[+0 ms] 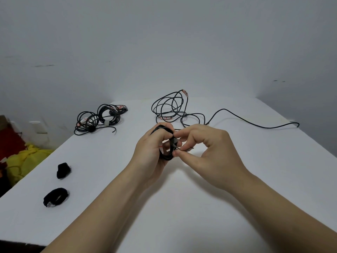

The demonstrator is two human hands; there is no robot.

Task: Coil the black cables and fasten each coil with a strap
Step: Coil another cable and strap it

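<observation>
Waiting near the left edge of the worktop [182, 198] were two spare straps [55, 197]. At mid-worktop the left hand [149, 152] gripped a small coil [165, 157] and the right hand [209, 148] pinched its strap tail [176, 145]; fastening looked underway. The far-left coils [99, 117] looked bundled, but the loose cable [171, 106] at the far edge was still uncoiled.

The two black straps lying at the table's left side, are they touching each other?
Apart. The head view shows bare white table between the farther strap and the nearer strap.

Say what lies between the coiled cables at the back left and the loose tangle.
Nothing: bare white table separates them, in the head view.
</observation>
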